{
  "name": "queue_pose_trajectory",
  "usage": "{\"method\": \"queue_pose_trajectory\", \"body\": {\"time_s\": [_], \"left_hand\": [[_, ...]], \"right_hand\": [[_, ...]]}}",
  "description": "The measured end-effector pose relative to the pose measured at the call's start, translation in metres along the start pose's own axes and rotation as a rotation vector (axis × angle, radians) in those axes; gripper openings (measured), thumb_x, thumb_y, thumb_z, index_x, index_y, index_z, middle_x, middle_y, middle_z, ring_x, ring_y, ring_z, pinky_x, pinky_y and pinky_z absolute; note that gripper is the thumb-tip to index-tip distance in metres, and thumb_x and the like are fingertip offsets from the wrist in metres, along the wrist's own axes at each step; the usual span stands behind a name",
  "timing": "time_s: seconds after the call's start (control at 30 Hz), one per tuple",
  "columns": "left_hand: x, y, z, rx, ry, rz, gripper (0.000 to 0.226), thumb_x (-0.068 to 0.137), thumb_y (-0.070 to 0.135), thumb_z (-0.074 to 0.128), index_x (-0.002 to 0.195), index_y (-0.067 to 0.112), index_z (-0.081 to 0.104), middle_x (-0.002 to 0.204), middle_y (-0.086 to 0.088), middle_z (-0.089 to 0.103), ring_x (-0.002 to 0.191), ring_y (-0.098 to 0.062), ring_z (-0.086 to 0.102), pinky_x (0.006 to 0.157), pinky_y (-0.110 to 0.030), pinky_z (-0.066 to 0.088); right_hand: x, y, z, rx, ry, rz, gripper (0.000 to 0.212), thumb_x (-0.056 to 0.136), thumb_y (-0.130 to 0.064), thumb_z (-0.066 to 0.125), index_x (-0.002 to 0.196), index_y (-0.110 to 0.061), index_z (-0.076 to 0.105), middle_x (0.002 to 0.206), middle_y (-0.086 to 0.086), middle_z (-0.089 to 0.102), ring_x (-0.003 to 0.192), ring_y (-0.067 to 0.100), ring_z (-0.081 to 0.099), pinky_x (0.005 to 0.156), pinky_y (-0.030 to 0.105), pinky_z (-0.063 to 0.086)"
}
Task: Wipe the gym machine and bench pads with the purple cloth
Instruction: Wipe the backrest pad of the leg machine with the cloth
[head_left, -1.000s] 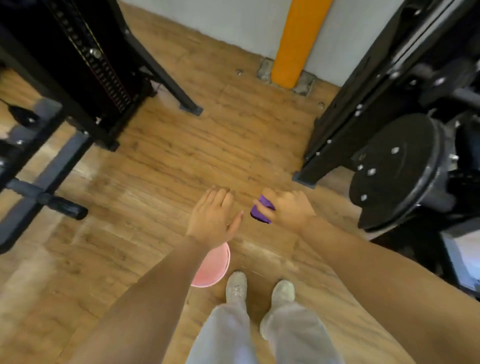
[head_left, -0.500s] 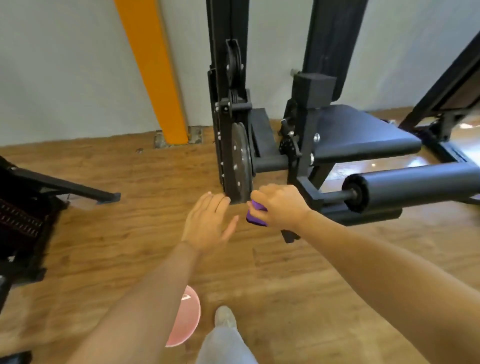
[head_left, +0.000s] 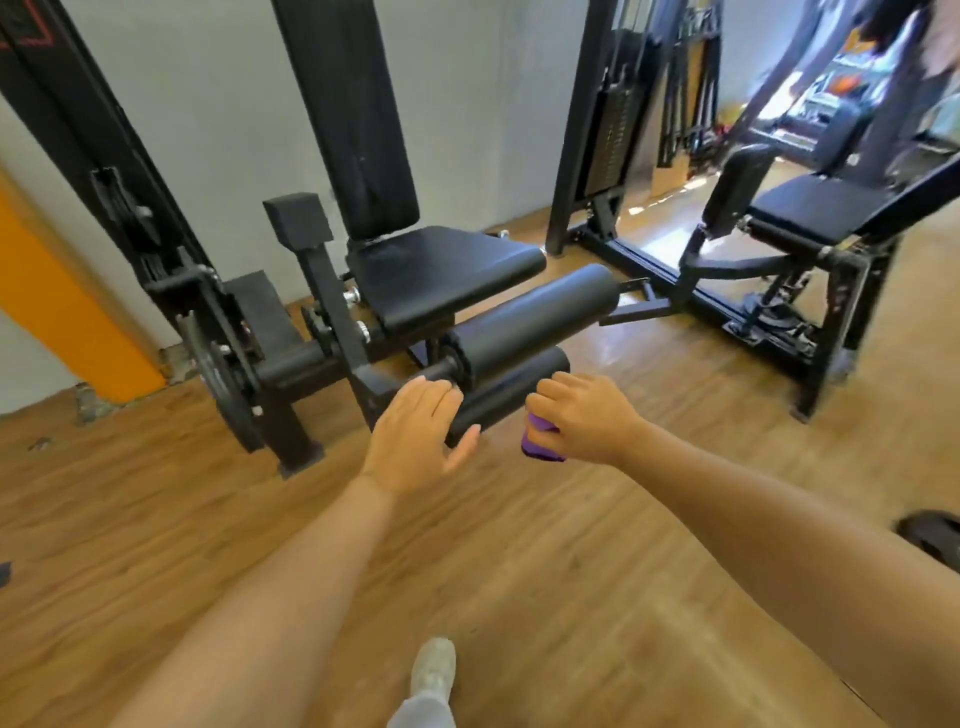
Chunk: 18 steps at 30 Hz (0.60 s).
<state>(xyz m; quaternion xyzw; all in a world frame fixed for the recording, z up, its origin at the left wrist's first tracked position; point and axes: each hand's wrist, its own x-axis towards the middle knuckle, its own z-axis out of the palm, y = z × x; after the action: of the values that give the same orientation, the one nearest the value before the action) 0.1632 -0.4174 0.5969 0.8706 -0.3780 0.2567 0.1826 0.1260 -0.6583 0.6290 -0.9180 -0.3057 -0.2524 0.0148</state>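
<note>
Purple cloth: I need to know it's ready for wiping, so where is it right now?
In the head view the purple cloth sits bunched in the right hand, right of centre, just before the lower roller pad of the leg machine.

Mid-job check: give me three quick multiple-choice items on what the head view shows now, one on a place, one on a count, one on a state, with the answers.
1. Where is the purple cloth?
A. in the right hand
B. on the seat pad
C. on the floor

2. How many roller pads sit in front of that seat?
A. one
B. two
C. four

3. The left hand is:
A. gripping a handle
B. open, fingers straight
C. holding a bucket

Answers: 1 A, fingers curl round it; 2 B, upper roller pad above lower roller pad; 3 B, it holds nothing.
</note>
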Motion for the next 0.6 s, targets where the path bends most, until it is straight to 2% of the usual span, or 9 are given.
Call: {"method": "queue_pose_trajectory", "body": {"time_s": [0.13,0.27,0.5,0.6], "left_hand": [[0.051,0.032,0.037,-0.06,0.018,0.106,0.038,0.091,0.041,0.053,0.098,0.007,0.068,0.093,-0.007,0.066,0.087,-0.02,0.057,0.09,-0.028,0.04],[0.105,0.041,0.079,-0.071,-0.026,0.134,0.039,0.093,0.046,0.049,0.097,0.011,0.066,0.09,-0.002,0.063,0.08,-0.017,0.056,0.085,-0.024,0.038],[0.199,0.029,0.15,-0.138,-0.076,0.168,0.038,0.092,0.049,0.048,0.098,0.015,0.065,0.095,0.001,0.063,0.085,-0.015,0.055,0.089,-0.028,0.045],[0.236,0.022,0.176,-0.147,-0.093,0.226,0.031,0.091,0.045,0.056,0.097,0.015,0.065,0.093,0.001,0.062,0.083,-0.014,0.053,0.087,-0.031,0.048]], "right_hand": [[-0.04,0.05,-0.015,-0.008,-0.02,0.123,0.023,0.086,-0.028,0.052,0.07,-0.013,0.058,0.062,0.001,0.053,0.051,0.017,0.048,0.044,0.025,0.035],[-0.058,0.102,-0.015,-0.028,-0.015,0.224,0.026,0.088,-0.031,0.049,0.07,-0.014,0.058,0.061,-0.001,0.052,0.051,0.014,0.046,0.045,0.021,0.031],[-0.051,0.201,0.007,-0.039,-0.063,0.316,0.029,0.091,-0.037,0.045,0.078,-0.016,0.061,0.068,-0.002,0.059,0.057,0.018,0.056,0.045,0.028,0.046],[-0.041,0.241,0.014,-0.053,-0.061,0.334,0.028,0.09,-0.039,0.046,0.081,-0.017,0.061,0.069,-0.002,0.06,0.059,0.017,0.057,0.047,0.027,0.047]]}}
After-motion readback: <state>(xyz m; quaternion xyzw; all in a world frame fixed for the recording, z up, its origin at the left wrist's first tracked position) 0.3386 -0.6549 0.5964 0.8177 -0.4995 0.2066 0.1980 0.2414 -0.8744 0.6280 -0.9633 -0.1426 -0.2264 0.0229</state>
